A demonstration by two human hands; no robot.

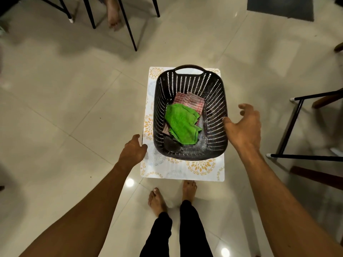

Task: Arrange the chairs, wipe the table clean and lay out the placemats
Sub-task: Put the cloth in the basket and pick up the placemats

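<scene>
Two sets of black chair legs (128,25) stand top left on the pale tiled floor (55,108), w/ another person's bare foot (113,13) btwn them. Lower down, the L hand (132,149) reaches to the left edge of the placemat (200,169). Its thumb lies right at that edge and the fingers are turned down out of sight, so can't tell if it grips the mat or only touches it. The placemat is white w/ orange flower rounds and lies flat on the floor; one mat or a stack, can't tell. On it sits a dark perforated plastic basket (215,101), handle at the far end, covering most of the mat. Inside are a crumpled green cloth (181,125) on top and a red-and-white checked cloth (187,101) partly under it, toward the far end. Just below the mat's near edge are the wearer's bare feet (157,199) and black trousers (193,229). The R hand (243,127) is released, fingers spread and lightly bent, holding nothing, thumb at the basket's right rim. Far right is a black metal chair frame (297,127) w/ white foot caps. Top right, a dark floor mat (280,8).
</scene>
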